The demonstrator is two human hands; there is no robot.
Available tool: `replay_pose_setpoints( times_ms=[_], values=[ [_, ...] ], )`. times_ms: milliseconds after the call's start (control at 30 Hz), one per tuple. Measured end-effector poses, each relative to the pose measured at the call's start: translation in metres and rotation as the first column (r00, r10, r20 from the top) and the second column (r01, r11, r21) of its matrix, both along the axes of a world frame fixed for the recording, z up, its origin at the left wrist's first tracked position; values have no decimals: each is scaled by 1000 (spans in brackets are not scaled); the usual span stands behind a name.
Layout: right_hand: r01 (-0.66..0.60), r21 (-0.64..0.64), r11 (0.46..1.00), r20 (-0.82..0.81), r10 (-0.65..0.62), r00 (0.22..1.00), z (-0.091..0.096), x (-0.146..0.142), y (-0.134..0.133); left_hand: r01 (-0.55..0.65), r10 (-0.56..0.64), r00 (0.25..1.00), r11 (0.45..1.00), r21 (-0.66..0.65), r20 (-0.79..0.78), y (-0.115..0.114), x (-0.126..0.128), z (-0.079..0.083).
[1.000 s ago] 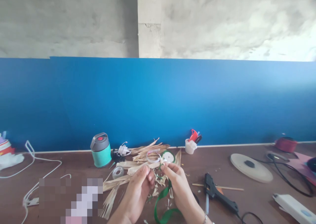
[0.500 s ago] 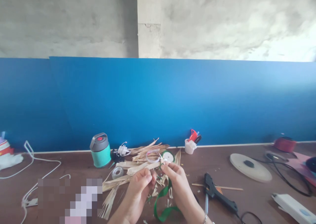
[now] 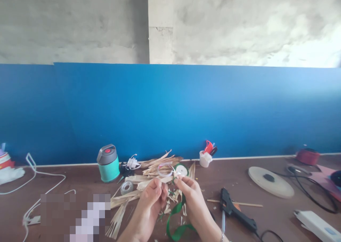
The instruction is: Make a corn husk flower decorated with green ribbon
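Hardly anything had shifted over the last second. The left hand [image 3: 151,203] had drawn a touch nearer to the right hand [image 3: 193,201], and its fingers [image 3: 157,188] had curled tighter. Every loose thing on the surface [image 3: 80,179] lay where it had been.

Both hands were raised just above the surface, their fingertips nearly touching. The left thumb and forefinger were pressed together on a small pale piece of dried husk [image 3: 169,194]. The right thumb and forefinger pinched at the same spot, where the green ribbon [image 3: 174,213] began. Exactly what sat between the tips was too small to tell.

The ribbon hung down between the wrists and curled into a loop near the lower edge. Its spool [image 3: 182,170] lay just behind the right fingertips, against the husk pile [image 3: 157,163].

So small a change suggested fine work at one point rather than any move to another thing. The glue gun [image 3: 236,210] lay untouched to the right with a thin wooden stick [image 3: 239,203] across it. A tape roll [image 3: 126,187] and a teal flask [image 3: 108,163] were to the left, well apart from both hands.
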State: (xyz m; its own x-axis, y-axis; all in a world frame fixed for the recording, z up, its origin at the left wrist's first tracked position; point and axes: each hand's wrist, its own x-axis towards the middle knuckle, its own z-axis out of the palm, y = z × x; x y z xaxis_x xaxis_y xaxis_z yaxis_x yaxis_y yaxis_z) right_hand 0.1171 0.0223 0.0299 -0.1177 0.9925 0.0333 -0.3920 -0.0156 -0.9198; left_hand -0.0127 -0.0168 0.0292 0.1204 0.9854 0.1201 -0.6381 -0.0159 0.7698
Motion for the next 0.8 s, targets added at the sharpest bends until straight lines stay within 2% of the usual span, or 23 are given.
replay_pose_setpoints(
  times_ms=[167, 533, 800],
  values=[
    [21, 8, 1000, 22, -22, 1000, -2, 1, 0, -23, 22, 1000, 999, -24, -19, 0, 2, -2],
    [41, -16, 999, 29, -41, 999, 1, 0, 0, -6, 11, 999, 991, -133, 35, 1, 6, 6],
    [59, -29, 998, 8, -59, 998, 0, 0, -1, -31, 30, 999, 999, -13, -29, -1, 4, -4]
  ],
)
